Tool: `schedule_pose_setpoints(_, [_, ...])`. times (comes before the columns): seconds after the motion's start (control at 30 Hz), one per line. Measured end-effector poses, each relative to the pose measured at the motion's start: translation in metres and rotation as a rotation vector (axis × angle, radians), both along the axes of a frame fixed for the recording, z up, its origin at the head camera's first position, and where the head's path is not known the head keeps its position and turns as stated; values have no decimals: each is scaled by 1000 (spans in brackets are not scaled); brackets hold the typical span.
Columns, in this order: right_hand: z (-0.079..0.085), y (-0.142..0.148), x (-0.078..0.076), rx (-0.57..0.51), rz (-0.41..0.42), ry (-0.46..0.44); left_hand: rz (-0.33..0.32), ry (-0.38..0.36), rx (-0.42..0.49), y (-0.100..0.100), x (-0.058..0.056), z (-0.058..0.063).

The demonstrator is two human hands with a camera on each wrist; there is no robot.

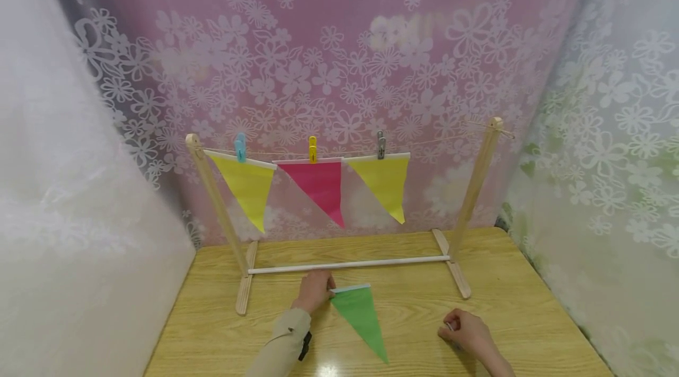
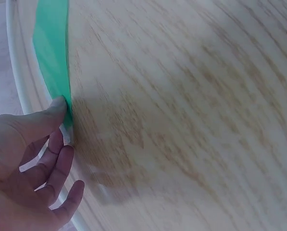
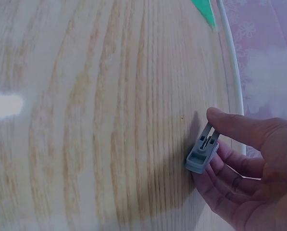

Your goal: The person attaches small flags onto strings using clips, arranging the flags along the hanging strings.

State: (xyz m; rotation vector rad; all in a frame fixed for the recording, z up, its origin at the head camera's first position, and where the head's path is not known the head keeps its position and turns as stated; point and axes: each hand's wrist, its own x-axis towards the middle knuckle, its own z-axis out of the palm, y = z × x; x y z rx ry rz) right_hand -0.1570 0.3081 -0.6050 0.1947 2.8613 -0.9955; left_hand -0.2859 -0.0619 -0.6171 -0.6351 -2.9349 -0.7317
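My left hand (image 1: 315,291) pinches the white-edged top corner of a green triangular pennant (image 1: 363,318) between thumb and fingers; the pennant's tip points down toward the table's near side. In the left wrist view, the thumb presses on the green pennant (image 2: 54,53) at its end. Over the table's right side, my right hand (image 1: 469,333) holds a grey clothespin (image 3: 202,151) between thumb and fingers. Above, a string (image 1: 440,140) carries a yellow pennant (image 1: 246,185), a pink pennant (image 1: 320,185) and another yellow pennant (image 1: 384,179), clipped by blue (image 1: 241,147), yellow (image 1: 313,149) and grey clothespins (image 1: 381,145).
A wooden left post (image 1: 220,212) and right post (image 1: 474,188) stand on flat feet, joined low down by a white rod (image 1: 345,265). The wood-grain table (image 1: 201,336) lies between flower-patterned curtains (image 1: 339,59) at the back and sides.
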Motion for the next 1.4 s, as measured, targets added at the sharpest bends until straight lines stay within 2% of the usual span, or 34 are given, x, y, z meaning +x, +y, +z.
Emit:
schedule_pose_setpoints(0.2, [2,1,-2,-75,-6,4,17,-50,58,-5,2,1])
schedule_pose_setpoints(0.4, [7,4,-5,-149,-12,26,53,-55,101,-13,0,-3])
schedule_pose_setpoints(0.57, [11,5,-4,-220,-28,23,36,-99,152,-16,1,1])
schedule_pose_setpoints(0.93, [22,3,-3,-270,-36,45,-22,-267,282,-15,6,20])
schedule_pose_setpoints(1.07, [27,4,-5,-297,-43,44,-22,-372,379,-14,9,29])
schedule_pose_setpoints(1.2, [32,3,-7,-372,-51,30,-27,-472,486,-12,11,42])
schedule_pose_setpoints(1.4, [39,0,-7,-420,-47,32,-52,-526,565,-11,14,59])
